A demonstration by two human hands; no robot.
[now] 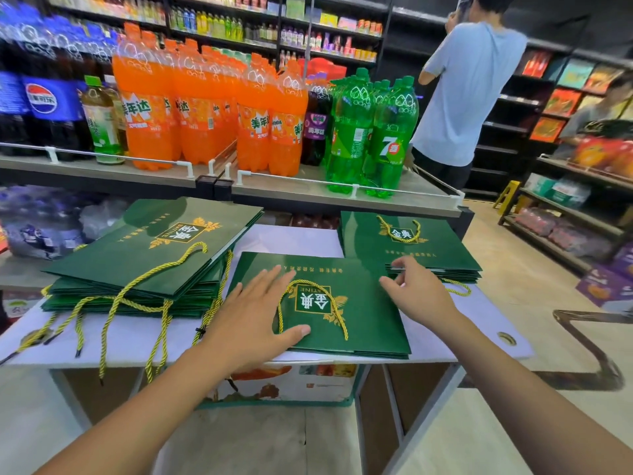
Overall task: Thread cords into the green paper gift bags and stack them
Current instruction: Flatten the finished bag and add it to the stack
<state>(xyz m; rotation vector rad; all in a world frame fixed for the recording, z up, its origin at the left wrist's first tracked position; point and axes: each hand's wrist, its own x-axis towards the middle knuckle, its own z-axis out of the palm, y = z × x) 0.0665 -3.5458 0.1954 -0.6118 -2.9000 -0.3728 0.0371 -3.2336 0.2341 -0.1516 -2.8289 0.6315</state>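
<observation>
A flat green gift bag with a gold logo lies in the middle of the white table, its yellow cord handle looped on top. My left hand rests flat and open on the bag's left part, thumb by the cord. My right hand hovers at the bag's far right corner, fingers spread, holding nothing. A tall stack of corded green bags sits at the left with yellow cords hanging over the table edge. A lower stack lies at the back right.
A shelf of large soda bottles runs just behind the table. A person in a blue shirt stands at the back right. More shelves line the right aisle. A printed carton sits under the table.
</observation>
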